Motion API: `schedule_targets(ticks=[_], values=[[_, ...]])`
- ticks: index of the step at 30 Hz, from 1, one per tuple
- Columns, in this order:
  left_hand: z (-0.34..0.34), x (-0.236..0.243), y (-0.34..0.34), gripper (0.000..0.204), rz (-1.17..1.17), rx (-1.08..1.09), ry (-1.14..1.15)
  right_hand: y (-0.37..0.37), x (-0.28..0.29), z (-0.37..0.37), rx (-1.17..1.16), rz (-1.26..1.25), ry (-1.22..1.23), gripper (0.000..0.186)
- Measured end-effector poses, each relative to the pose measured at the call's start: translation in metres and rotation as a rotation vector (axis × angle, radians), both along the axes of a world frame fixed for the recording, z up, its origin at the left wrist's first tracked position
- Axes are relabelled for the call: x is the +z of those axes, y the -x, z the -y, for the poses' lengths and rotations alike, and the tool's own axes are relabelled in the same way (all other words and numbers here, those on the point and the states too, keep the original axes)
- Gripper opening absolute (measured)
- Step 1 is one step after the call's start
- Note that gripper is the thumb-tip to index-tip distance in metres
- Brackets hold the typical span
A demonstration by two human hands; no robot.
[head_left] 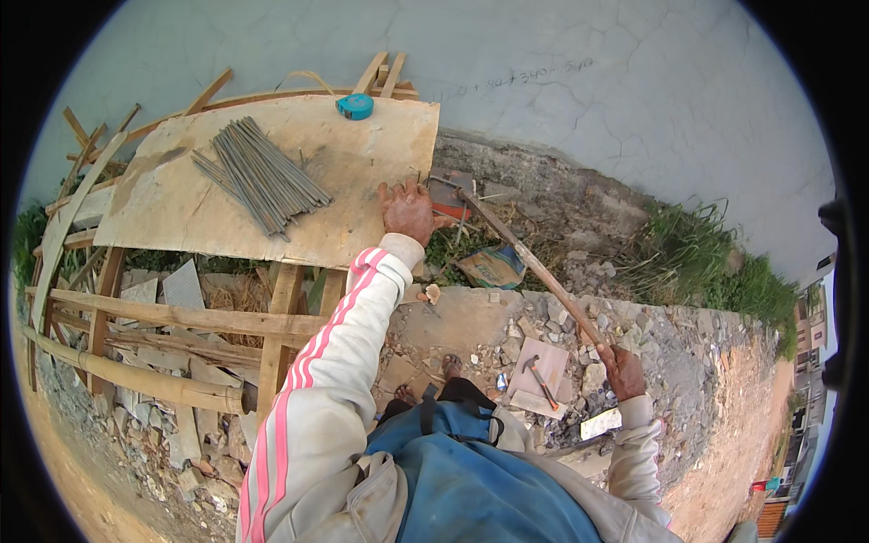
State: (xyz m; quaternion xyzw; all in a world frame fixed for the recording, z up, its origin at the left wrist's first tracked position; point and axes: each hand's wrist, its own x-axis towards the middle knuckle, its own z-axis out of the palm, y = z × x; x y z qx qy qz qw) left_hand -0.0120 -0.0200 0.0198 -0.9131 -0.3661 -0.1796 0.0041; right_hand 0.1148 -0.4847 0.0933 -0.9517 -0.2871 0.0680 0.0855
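My left hand [407, 214] lies on the right edge of a worn plywood board [362, 149], its fingers spread; what may be under the palm is hidden. Just past its fingertips a nail or thin pin [418, 176] sticks up from the board. My right hand [625, 374] is closed round the lower end of a long, rusty-brown bar [543, 268]. The bar slants up and left to a bent metal end [444, 181] close to my left hand. A bundle of cut steel rods [267, 176] rests on the board, left of my left hand.
A teal tape measure [355, 106] sits at the board's far edge. Rough timber [181, 312] props the board. A hammer [540, 382] lies on a flat panel [543, 357] among rubble, right of my feet. A cracked grey wall [579, 90] rises behind, with grass [688, 249] at its foot.
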Motion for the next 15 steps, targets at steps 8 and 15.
schedule_targets(ticks=[8, 15], values=[[0.002, 0.001, 0.000, 0.084, -0.036, 0.016, -0.029, 0.068, -0.025, -0.003, -0.122, 0.087, 0.006, 0.066], [-0.001, 0.008, 0.003, 0.078, -0.050, -0.015, 0.057, 0.046, -0.021, 0.003, -0.080, 0.043, -0.038, 0.063]])
